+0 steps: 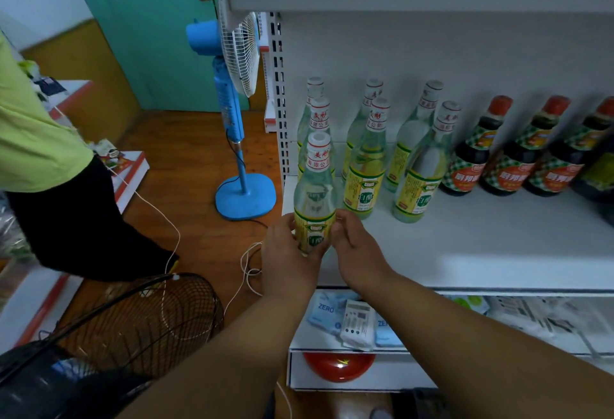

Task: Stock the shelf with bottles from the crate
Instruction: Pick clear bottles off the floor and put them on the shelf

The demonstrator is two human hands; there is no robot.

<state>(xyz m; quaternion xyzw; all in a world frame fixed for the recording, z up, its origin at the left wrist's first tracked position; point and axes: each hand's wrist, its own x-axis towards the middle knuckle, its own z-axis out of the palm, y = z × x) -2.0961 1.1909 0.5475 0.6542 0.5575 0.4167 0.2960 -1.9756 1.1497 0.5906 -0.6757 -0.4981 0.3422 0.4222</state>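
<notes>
A clear vinegar bottle point(315, 199) with a white cap and a yellow-green label stands upright at the front left corner of the white shelf point(481, 252). My left hand point(285, 259) grips its lower left side. My right hand point(357, 252) grips its lower right side, fingers curled on the label. Behind it stand two more bottles of the same kind point(317, 122) in a column. To the right are two further columns of such bottles point(367, 166) point(423, 172). No crate is in view.
Dark soy sauce bottles point(475, 159) fill the shelf's right part. A lower shelf holds white packets point(357, 325). A blue standing fan point(232, 113) is left of the shelf. A dark wire basket point(159, 315) sits on the wooden floor, with a person in a green shirt point(36, 139) at left.
</notes>
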